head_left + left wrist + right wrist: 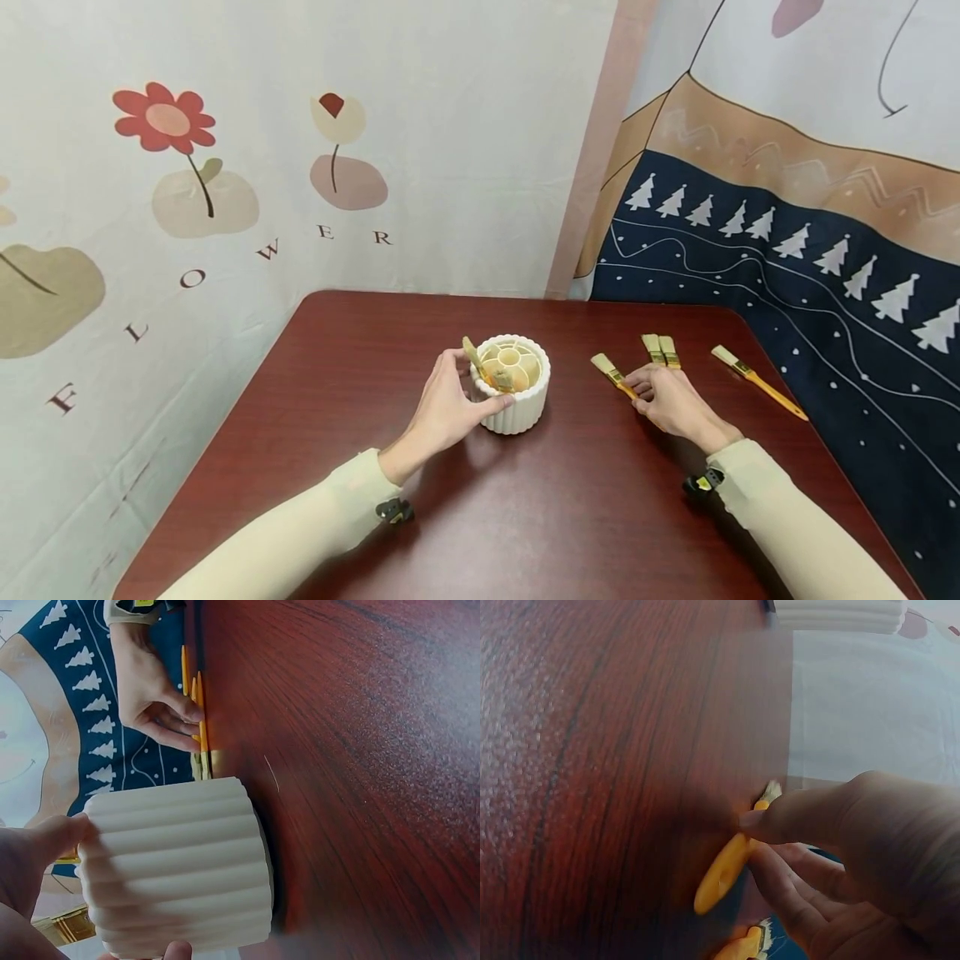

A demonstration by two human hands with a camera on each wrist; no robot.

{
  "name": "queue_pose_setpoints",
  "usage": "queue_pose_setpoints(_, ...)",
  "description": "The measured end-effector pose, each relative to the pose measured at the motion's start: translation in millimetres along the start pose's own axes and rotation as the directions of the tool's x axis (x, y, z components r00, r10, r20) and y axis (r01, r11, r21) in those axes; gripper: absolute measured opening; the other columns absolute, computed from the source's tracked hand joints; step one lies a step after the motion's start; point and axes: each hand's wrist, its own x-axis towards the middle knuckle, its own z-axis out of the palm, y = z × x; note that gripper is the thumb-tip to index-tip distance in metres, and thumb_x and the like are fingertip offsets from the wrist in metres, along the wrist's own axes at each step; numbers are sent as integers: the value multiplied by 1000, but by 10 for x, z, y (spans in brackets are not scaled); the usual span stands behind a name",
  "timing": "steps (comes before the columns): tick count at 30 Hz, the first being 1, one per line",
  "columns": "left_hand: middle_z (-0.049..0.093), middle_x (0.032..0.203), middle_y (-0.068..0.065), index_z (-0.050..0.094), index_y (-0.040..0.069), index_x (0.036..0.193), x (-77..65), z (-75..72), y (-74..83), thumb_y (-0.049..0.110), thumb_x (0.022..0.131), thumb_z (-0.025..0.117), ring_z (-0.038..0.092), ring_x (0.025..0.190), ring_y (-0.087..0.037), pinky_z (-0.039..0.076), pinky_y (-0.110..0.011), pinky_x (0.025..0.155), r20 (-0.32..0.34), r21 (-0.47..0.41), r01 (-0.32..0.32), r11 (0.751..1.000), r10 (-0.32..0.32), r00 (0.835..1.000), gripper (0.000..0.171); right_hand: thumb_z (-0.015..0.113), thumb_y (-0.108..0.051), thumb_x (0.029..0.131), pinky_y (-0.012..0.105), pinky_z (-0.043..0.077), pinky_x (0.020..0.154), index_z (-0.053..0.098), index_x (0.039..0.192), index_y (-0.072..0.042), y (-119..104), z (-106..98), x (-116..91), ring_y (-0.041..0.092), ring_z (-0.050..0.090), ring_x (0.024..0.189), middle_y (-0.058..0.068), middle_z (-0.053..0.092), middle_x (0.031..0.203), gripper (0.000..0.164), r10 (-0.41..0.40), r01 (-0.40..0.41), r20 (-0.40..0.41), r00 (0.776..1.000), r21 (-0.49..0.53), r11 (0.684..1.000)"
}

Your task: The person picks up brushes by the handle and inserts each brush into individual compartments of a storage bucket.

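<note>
Left hand, fingers round a white pot; right hand, fingers in a pinch on a brush

Free surface runs between the pot by the left hand and the brush in the right hand; paired brushes obstruct just beyond it.

I see holder on table, brushes in its left and front parts. Left hand at holder's left. Right of holder: brush in right hand, brush pair just behind that hand, lone brush farther right near table's right edge. Wall cloth behind table.
</note>
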Motion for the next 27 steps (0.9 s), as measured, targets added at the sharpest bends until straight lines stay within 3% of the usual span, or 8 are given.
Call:
queue_pose_setpoints(9, 70, 137, -16, 60, 4, 145, 25, -36, -23, 34, 83, 105, 76, 110, -25, 60, -38, 99, 30, -22, -5, 1000, 6, 1000, 82, 84, 10, 97, 53, 71, 95, 84, 126, 3, 16, 5, 29, 34, 83, 106, 22, 83, 126, 30, -22, 22, 5, 1000, 15, 1000)
queue_pose_setpoints(18, 77, 136, -14, 61, 3, 146, 61, -64, -36, 28, 85, 103, 84, 115, -25, 65, -47, 107, 56, -61, -11, 998, 14, 998, 79, 89, -5, 101, 56, 70, 95, 82, 131, 4, -26, 26, 152, 35, 84, 105, 23, 82, 126, 32, -14, 14, -30, 999, 2, 1000)
queue_pose_setpoints(27, 78, 140, -15, 63, 4, 148, 69, -87, -40, 25, 87, 100, 85, 119, -28, 67, -51, 109, 84, -77, -15, 997, 21, 996, 74, 93, -16, 101, 51, 68, 88, 83, 128, 6, -54, 114, 298, 27, 78, 94, 20, 82, 111, 37, 33, -34, -50, 998, -18, 999)
